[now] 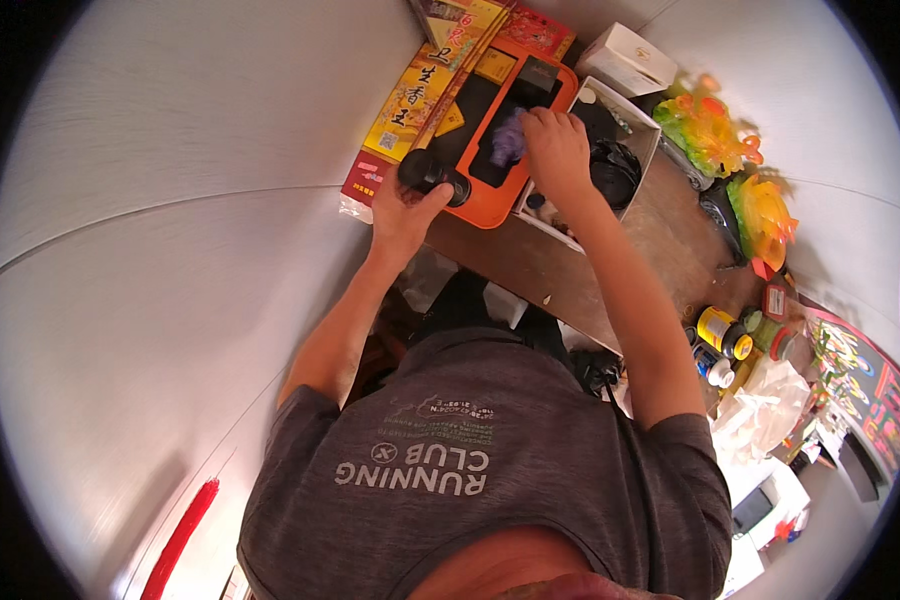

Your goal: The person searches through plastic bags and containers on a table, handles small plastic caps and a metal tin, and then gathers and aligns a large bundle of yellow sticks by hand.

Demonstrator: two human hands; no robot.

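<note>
My left hand (403, 214) grips a black cylindrical object (433, 177) over the near left corner of an orange tray (491, 214). It looks like a small bottle or lens-like canister; the fingers hide part of it. My right hand (559, 154) pinches a crumpled purple cloth or bag (508, 139) above the tray's dark right-hand compartment. Inside the tray lie a dark grey box (536, 81) and small yellow boxes (495, 66), one of them partly under a long yellow incense box.
Long yellow incense boxes (412, 97) line the tray's left side, against the wall. To its right stands a white open box (649, 142) holding a black plastic bag (615, 176). Orange-and-green translucent ornaments (709, 135), a white carton (626, 60) and several bottles (724, 334) sit farther right.
</note>
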